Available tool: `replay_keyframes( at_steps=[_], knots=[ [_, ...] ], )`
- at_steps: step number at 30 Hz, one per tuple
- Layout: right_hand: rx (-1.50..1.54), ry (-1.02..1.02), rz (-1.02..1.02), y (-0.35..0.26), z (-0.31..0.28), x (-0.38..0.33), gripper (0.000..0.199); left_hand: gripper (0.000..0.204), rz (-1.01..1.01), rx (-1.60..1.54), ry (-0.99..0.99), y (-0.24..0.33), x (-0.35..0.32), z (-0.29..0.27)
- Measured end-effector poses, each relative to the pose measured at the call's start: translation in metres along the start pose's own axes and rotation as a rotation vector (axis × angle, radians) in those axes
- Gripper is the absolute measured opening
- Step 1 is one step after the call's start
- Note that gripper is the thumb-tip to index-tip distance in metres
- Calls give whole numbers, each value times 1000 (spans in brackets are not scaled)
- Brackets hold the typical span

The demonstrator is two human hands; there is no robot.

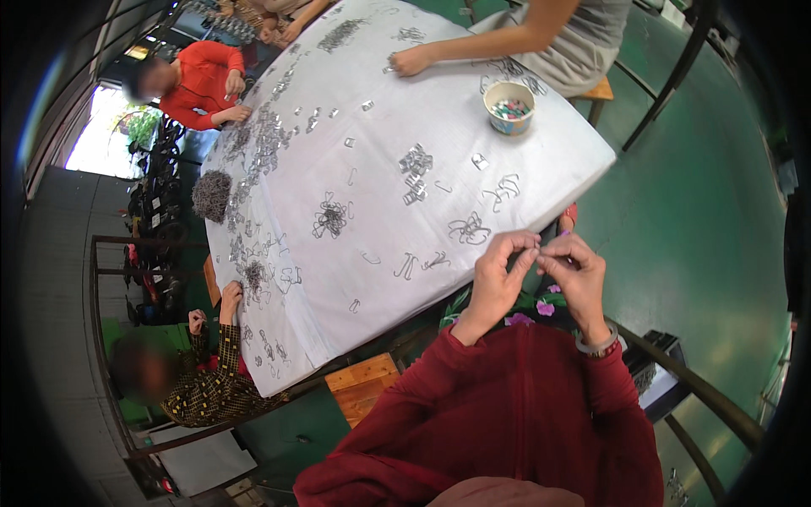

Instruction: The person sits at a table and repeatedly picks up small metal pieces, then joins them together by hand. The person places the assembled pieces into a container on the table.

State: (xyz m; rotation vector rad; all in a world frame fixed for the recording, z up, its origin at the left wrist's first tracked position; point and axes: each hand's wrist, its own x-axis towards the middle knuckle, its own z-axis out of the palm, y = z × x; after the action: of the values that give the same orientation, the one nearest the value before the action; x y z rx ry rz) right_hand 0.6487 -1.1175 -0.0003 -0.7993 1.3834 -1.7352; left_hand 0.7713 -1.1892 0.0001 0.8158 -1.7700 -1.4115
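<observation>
Just beyond the near right edge of the white-covered table [380,291], my left hand [500,275] and my right hand [579,275] meet fingertip to fingertip. Both are pinched closed. Whatever sits between the fingers is too small to make out. Closest to my left hand lies a loose cluster of bent wire hooks [470,228]. More wire hooks [505,191] are scattered behind it, and a few thin wire pieces [406,267] lie to the left. A heap of shiny flat metal pieces [415,162] rests farther back, left of a single metal piece [480,160].
A round tub [509,93] of small coloured pieces stands near the far right edge. A dark wire heap [211,196] sits at the left edge. Co-workers' hands [412,61] are over the table's other sides. A wooden stool [361,384] and a dark box [655,376] flank me.
</observation>
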Motion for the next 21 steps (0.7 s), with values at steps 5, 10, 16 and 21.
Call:
replay_keyframes(
  at_steps=[5,10,16,21],
  knots=[
    [-78,-123,12,-11,-10,18,6,9,-28,2,11,-1,-5,-8],
    [-438,-260,-140,1,29,99,17,9,-45,3,37,-7,-13,-16],
    [-1090,-480,-634,84,77,180,27,10,-87,-4,-10,-7,-31,-22],
    [-1253,-506,-603,100,80,198,12,11,-78,14,13,-9,-36,-30]
  ],
)
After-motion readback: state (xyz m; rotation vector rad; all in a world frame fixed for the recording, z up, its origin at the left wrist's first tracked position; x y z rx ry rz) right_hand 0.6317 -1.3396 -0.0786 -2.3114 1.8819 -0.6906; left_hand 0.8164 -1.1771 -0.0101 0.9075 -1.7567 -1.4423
